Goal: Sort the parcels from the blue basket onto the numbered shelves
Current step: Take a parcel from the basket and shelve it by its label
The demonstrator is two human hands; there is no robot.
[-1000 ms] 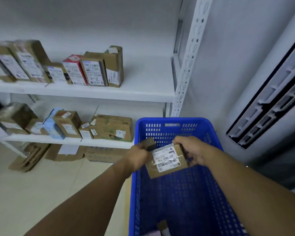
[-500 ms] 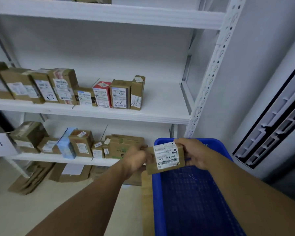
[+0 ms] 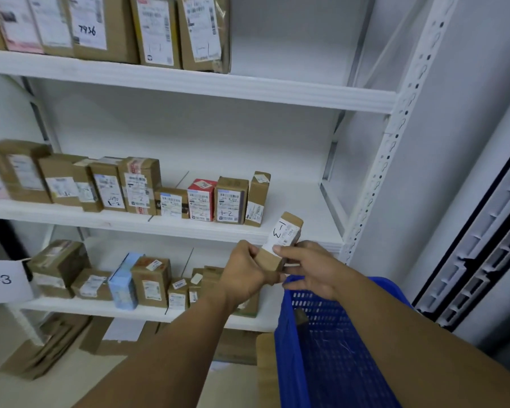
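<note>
Both hands hold one parcel (image 3: pixel 283 240), a small brown carton with a white label. The label carries a handwritten mark that, read inverted, appears as 1-3.

Left hand (image 3: pixel 245 272): grip clamped on the lower end of the parcel, fingers curled round it.
Right hand (image 3: pixel 309 269): grip closed on the same parcel, fingertips pinching its right side at the lower edge of the label.

Parcel position: in the air, tilted with its upper end to the right. It is above the far rim of the blue basket (image 3: pixel 321 316) and in front of the front edge of the middle shelf (image 3: pixel 189 225).

The middle shelf carries a row of upright cartons, several marked 1-2, including a red box (image 3: pixel 202 203). The right part of this shelf is bare. The top shelf (image 3: pixel 189 83) carries larger labelled cartons. The lower shelf (image 3: pixel 100 309) carries small cartons and one light blue box (image 3: pixel 124 281). A paper 1-3 sign (image 3: pixel 0 279) hangs at its left end. Flattened cardboard (image 3: pixel 42 354) lies on the floor below
</note>
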